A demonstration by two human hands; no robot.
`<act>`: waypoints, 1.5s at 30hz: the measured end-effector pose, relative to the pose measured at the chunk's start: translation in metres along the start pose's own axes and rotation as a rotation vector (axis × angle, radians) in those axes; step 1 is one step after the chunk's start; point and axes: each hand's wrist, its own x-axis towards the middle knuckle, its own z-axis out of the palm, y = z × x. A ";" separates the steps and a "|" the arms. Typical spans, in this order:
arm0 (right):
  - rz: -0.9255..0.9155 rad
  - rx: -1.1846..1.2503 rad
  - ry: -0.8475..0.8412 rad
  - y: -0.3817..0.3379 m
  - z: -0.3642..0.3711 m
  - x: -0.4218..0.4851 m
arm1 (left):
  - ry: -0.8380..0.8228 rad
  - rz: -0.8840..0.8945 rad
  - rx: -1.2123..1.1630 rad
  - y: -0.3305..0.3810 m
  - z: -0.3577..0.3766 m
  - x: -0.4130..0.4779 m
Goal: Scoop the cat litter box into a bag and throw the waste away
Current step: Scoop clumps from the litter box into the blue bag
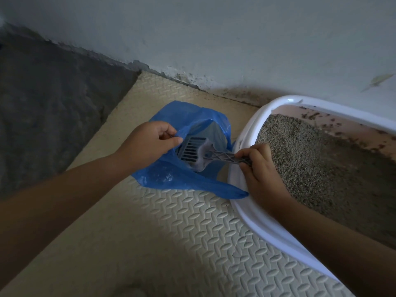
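Scoop (191, 152) w/in bag (171, 180) rim, R hand (261, 170)

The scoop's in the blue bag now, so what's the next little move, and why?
Probably the right hand gives the scoop a small tilt so anything on it drops. Its slotted head sits inside the blue bag, which the left hand pinches open beside the litter box.
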 end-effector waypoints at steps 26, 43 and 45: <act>0.414 0.329 0.024 0.001 -0.094 -0.062 | 0.034 0.136 0.098 0.038 0.043 0.001; 0.948 0.344 0.079 0.008 -0.132 -0.127 | -0.168 0.237 0.167 0.060 0.105 -0.006; 0.924 0.310 0.059 0.007 -0.136 -0.129 | -0.207 0.292 0.174 0.067 0.113 -0.011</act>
